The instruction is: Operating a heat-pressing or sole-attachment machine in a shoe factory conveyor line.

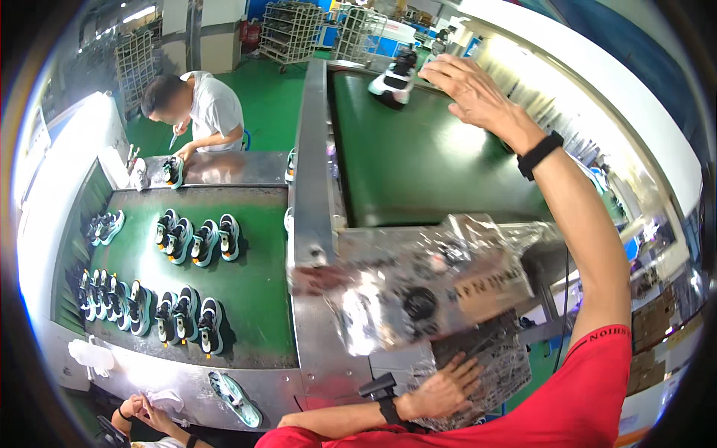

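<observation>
Shoe [393, 84]: sat near far end of green belt [426, 164]. Right hand [476, 94]: held wide just beside shoe; could not tell whether touching. Left hand [441, 390]: rested spread on clear plastic [505, 366]. Risk: could have tipped shoe through hasty sideways brush.

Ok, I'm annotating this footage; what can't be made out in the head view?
In the head view:
- Dark round shape among clear crinkled plastic: blurred.
- Patch under the bare left hand: hidden by it.
- Mint-and-black shoe at the grey metal divider: partly hidden by it.
- Lower-left co-worker: cut off by the lower edge.
</observation>
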Available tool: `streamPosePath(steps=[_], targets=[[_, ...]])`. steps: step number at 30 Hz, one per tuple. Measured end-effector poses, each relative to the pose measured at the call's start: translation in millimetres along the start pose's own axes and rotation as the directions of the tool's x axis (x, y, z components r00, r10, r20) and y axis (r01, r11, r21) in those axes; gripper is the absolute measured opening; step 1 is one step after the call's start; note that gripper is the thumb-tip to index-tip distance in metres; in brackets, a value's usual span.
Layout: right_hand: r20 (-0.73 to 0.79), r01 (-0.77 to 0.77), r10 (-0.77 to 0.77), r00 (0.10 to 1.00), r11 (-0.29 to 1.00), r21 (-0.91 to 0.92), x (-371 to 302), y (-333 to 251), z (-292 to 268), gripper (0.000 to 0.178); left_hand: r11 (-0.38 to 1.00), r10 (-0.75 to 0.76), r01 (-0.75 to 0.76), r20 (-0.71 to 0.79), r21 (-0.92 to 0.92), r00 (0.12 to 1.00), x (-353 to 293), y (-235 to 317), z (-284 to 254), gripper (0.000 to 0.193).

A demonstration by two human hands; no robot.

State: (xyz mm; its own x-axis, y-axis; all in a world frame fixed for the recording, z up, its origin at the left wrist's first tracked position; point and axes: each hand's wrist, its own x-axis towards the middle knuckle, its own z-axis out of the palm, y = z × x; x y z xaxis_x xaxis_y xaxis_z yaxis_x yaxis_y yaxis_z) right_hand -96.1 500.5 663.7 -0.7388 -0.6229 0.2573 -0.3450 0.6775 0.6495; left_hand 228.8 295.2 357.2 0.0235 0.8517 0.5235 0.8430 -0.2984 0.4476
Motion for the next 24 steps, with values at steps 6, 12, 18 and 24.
streamPosePath(steps=[6, 12, 18, 24], targets=[[0.166, 0.009, 0.038, 0.985, 0.961, -0.275, 78.0, 11.4, 70.4, 0.081, 0.999, 0.044, -0.044, 0.042, 0.01, 0.998, -7.3, -12.6, 34.5, 0.048], [0.006, 0.097, -0.103, 0.995, 0.919, -0.383, 84.5, 27.2, 108.1, 0.032, 0.999, 0.05, -0.05, 0.012, -0.015, 0.999, -7.5, -13.5, 56.8, 0.053], [0.047, -0.245, 0.255, 0.966, 0.956, -0.16, -5.1, 15.8, 34.9, 0.037, 0.992, 0.113, -0.114, -0.004, -0.057, 0.994, -5.7, -11.7, 60.6, 0.057], [0.211, -0.802, 0.777, 0.593, 0.546, 0.244, -133.2, -45.9, -168.9, 0.05, 0.967, 0.192, -0.177, 0.067, -0.182, 0.979, 4.4, -19.0, -8.2, 0.055]])
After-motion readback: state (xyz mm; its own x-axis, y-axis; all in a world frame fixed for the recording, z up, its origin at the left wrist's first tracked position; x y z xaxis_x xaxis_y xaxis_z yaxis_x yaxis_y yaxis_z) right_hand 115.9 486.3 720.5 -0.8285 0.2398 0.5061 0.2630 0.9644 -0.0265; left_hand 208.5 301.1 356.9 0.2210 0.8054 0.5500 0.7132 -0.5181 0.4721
